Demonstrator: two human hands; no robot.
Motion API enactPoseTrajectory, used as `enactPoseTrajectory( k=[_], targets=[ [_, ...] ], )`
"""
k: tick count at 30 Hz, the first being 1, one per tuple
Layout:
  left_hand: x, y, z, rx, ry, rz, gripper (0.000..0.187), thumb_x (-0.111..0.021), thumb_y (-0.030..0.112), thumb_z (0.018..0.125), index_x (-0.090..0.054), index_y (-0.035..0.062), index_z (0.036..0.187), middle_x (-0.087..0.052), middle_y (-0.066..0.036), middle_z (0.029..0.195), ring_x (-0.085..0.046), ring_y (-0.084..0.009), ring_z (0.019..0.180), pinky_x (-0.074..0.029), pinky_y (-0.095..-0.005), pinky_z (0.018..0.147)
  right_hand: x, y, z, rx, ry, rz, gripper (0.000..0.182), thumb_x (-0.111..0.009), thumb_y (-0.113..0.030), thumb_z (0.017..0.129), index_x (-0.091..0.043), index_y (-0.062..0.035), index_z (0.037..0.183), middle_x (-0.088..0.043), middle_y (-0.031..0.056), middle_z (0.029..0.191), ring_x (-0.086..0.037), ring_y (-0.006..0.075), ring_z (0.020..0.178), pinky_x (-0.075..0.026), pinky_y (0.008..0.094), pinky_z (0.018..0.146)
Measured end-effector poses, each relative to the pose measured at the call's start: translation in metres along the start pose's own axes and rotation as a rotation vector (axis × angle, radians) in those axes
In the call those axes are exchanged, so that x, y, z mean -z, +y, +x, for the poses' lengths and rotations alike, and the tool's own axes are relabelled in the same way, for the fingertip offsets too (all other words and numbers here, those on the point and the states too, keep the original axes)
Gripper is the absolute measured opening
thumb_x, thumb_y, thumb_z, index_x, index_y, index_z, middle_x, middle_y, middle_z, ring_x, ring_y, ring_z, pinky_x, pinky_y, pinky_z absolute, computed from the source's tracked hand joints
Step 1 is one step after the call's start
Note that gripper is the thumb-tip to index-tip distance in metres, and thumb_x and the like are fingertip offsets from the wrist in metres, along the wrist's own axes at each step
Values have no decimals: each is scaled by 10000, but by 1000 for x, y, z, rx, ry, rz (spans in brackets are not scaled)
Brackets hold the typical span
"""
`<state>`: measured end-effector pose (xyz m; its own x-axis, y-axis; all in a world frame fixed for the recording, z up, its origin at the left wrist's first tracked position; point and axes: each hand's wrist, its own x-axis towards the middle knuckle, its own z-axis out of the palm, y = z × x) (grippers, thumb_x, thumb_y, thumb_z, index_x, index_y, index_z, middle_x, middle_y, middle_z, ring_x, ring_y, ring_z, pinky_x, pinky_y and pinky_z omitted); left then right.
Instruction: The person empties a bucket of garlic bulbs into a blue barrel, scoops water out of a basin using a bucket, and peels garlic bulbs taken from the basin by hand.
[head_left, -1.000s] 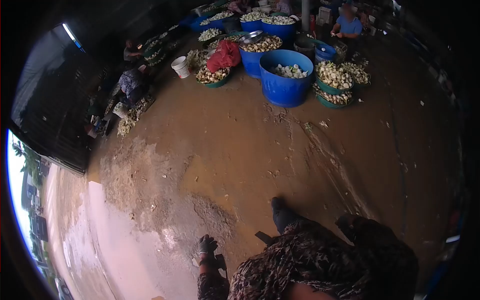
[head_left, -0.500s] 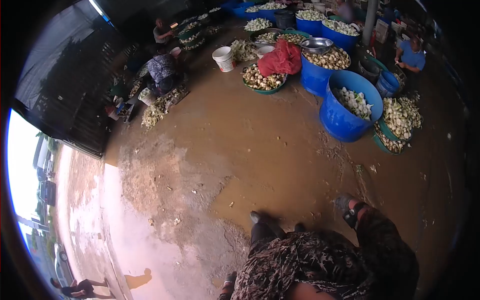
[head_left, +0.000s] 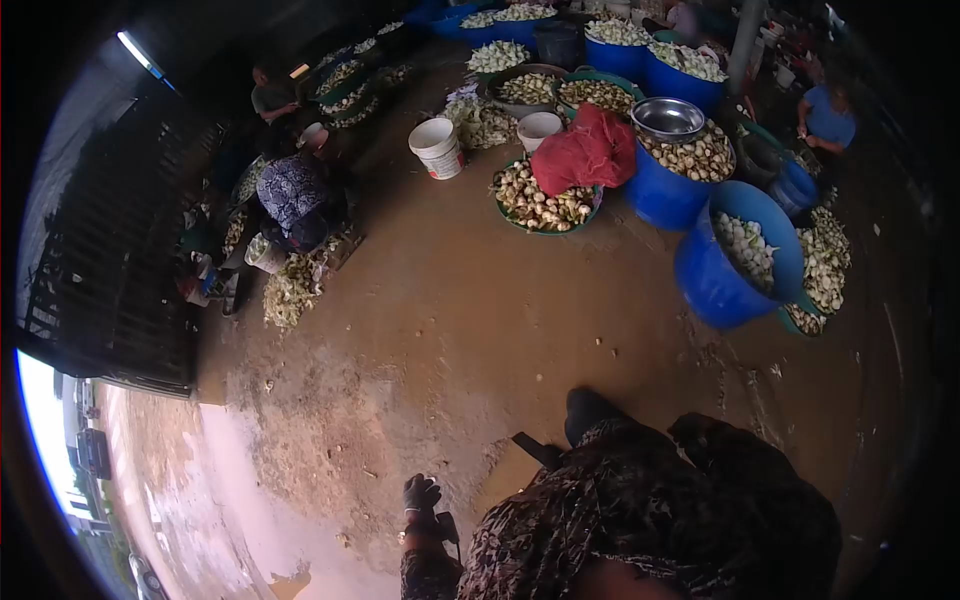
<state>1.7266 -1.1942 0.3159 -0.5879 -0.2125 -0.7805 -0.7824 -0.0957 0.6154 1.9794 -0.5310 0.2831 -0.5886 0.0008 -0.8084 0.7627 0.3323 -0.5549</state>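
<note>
My left hand [head_left: 422, 494] wears a dark glove and hangs in the air at the lower left, over the muddy floor. Its fingers are slightly apart, and nothing shows in them. A dark strapped piece [head_left: 448, 527] sits at that wrist. My right hand [head_left: 690, 430], also gloved, is close to my body beside the camouflage sleeve [head_left: 755, 465]; its fingers are too dark to make out. Between the hands, a dark boot [head_left: 590, 412] is on the wet floor. No tub or basket is within touch of either hand.
Ahead stand a blue tub [head_left: 715, 290] of white bulbs, a basket [head_left: 535, 230] of bulbs under a red net sack [head_left: 590, 150], a steel bowl [head_left: 668, 118] and a white bucket [head_left: 436, 150]. A person [head_left: 295, 195] crouches at left; another [head_left: 830, 118] is at right. Muddy water [head_left: 480, 320] covers the floor.
My left hand has swung forward into fuller view, and my right hand has drawn back towards my body. The tubs sit lower in view; the person outside at lower left is out of view.
</note>
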Motion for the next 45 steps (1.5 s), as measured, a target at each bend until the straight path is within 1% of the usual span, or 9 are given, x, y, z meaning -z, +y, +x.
enactPoseTrajectory(
  k=[6, 11, 13, 17, 25, 28, 32, 39, 45],
  targets=[
    [-139, 254, 88, -402, -177, 88, 389, -602, 347, 901, -517, 148, 1224, -630, -121, 1069, -644, -273, 816, -532, -391, 718, 55, -51, 66, -327, 220, 97, 267, -698, -263, 857, -708, -15, 956, -684, 132, 815, -633, 253, 688, -480, 405, 597],
    [-165, 263, 137, 70, -238, 119, 318, -646, 161, 849, -537, 82, 1138, -642, -125, 954, -630, -261, 807, -505, -351, 658, 149, -191, 208, -163, 266, -22, 246, -628, -261, 911, -690, -27, 865, -602, 112, 658, -563, 243, 531, -465, 418, 542],
    [-112, 186, 247, -929, -570, 1526, 258, -681, 247, 819, -597, 79, 997, -664, -125, 898, -625, -301, 830, -506, -402, 700, 190, -320, 274, -286, 202, 206, 298, -622, -337, 895, -662, -43, 879, -609, 80, 686, -577, 198, 573, -499, 351, 574],
    [-101, 224, 233, 2, -227, 963, 256, -691, 258, 801, -603, 83, 964, -667, -120, 894, -622, -310, 844, -504, -409, 714, 247, -548, 364, 25, 200, -168, 204, -601, -297, 902, -634, -96, 905, -617, 15, 781, -585, 155, 640, -470, 304, 575],
    [-122, 414, 405, -48, -143, 1003, 254, -712, 282, 767, -614, 89, 899, -672, -111, 886, -615, -329, 874, -501, -424, 743, 290, -718, 499, -9, 165, 157, 315, -586, -310, 911, -589, -40, 1074, -640, 61, 749, -603, 180, 663, -488, 367, 615],
    [-141, 521, 492, -574, -203, 1438, 255, -720, 291, 753, -618, 91, 875, -675, -107, 883, -612, -337, 885, -500, -429, 754, 284, -637, 576, -26, 22, 170, 448, -596, -437, 894, -703, -10, 979, -710, 96, 837, -674, 214, 732, -522, 417, 701],
    [-259, 766, 576, 70, -86, 243, 300, -614, 248, 856, -523, 111, 1107, -634, -104, 995, -635, -281, 727, -508, -400, 549, 277, -688, 570, -315, 79, 119, 440, -604, -438, 868, -732, -17, 883, -714, 91, 783, -673, 234, 708, -513, 405, 684],
    [-460, 1017, 687, -152, -296, 114, 112, -607, 225, 885, -623, 114, 888, -624, -14, 707, -612, -148, 566, -501, -294, 491, 316, -739, 664, -450, 182, -109, 344, -518, -341, 924, -711, -58, 953, -705, 108, 897, -666, 323, 849, -495, 391, 781],
    [-502, 1066, 769, 175, -517, 199, 74, -543, 128, 916, -565, 177, 865, -541, 7, 699, -540, -156, 542, -429, -290, 436, 446, -1014, 779, -143, 198, 78, 378, -588, -356, 887, -625, -28, 1070, -673, 108, 935, -657, 199, 750, -548, 358, 646]
  ],
)
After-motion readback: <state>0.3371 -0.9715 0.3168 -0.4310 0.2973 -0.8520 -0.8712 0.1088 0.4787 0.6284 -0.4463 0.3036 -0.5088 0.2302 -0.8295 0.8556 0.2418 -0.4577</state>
